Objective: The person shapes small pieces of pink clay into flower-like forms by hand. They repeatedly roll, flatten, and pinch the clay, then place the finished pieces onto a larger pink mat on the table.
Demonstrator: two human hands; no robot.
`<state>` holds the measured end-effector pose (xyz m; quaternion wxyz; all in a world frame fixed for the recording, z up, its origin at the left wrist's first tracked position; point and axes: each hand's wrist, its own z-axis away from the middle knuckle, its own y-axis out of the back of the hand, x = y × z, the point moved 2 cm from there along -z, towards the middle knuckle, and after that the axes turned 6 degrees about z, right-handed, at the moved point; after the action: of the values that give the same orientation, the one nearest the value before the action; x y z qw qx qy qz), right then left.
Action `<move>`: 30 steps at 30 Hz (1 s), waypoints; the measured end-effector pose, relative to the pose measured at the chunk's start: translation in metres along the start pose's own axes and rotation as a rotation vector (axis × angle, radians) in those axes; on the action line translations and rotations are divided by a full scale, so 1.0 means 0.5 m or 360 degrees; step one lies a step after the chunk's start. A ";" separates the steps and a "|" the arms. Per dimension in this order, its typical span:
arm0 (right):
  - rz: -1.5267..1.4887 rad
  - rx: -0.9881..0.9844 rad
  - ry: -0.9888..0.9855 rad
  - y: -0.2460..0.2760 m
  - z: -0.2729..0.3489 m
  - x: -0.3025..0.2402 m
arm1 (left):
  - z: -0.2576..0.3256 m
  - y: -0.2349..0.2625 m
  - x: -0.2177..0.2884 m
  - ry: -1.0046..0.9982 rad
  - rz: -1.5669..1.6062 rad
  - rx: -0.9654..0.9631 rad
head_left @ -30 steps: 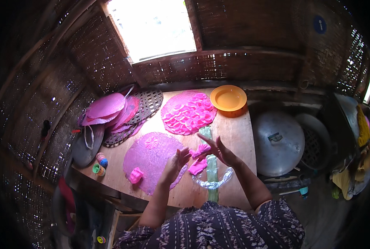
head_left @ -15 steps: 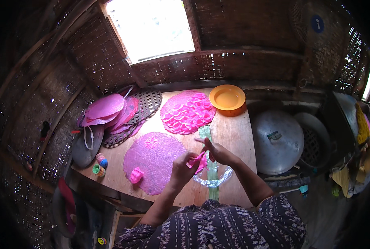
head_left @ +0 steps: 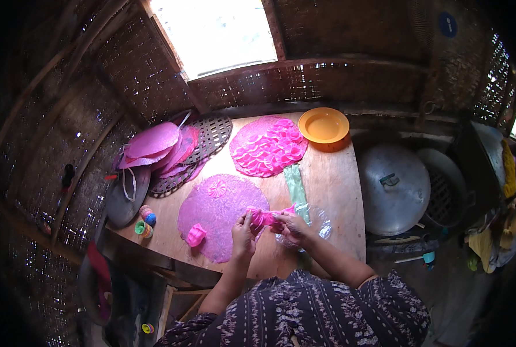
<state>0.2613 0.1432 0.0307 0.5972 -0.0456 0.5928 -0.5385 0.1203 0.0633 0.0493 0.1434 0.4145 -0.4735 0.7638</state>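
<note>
Stretched between my two hands is a gathered, ruffled pink strip, paper or cloth; I cannot tell which. My left hand pinches its left end, and my right hand grips it toward the right, where a tip sticks out past the fingers. Below and to the left lies a pale pink round sheet with a pink rosette near its far edge and a bunched pink piece near its left edge. A flat green strip and crinkled clear plastic lie by my right hand.
Farther back, a pink disc covered in ruffles sits beside an orange plate. Stacked pink discs and a dark woven mat occupy the back left. Small coloured cups stand left; a large metal lid is right of the table.
My right hand has come down and closed on the pink strip, which is now spread between both hands. My left hand stays on it. The plastic has shifted, and the whole view has moved slightly.
</note>
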 end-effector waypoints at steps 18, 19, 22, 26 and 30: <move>0.1228 -0.0101 0.0640 -0.056 0.078 -0.139 | 0.046 -0.071 0.054 0.0069 -0.0544 -0.0541; 0.1282 -0.0065 0.0635 -0.057 0.078 -0.141 | 0.047 -0.073 0.054 0.0061 -0.0554 -0.0548; 0.1257 -0.0124 0.0655 -0.061 0.078 -0.144 | 0.045 -0.074 0.054 0.0024 -0.0565 -0.0560; 0.1265 -0.0117 0.0633 -0.070 0.082 -0.151 | 0.044 -0.074 0.055 0.0009 -0.0501 -0.0548; 0.1311 -0.0115 0.0657 -0.084 0.089 -0.158 | 0.049 -0.077 0.059 -0.0022 -0.0469 -0.0608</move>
<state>0.2924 0.1547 0.1248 0.6288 0.2810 0.6865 -0.2332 0.1378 0.0572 0.1002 0.3259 0.4495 -0.5449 0.6284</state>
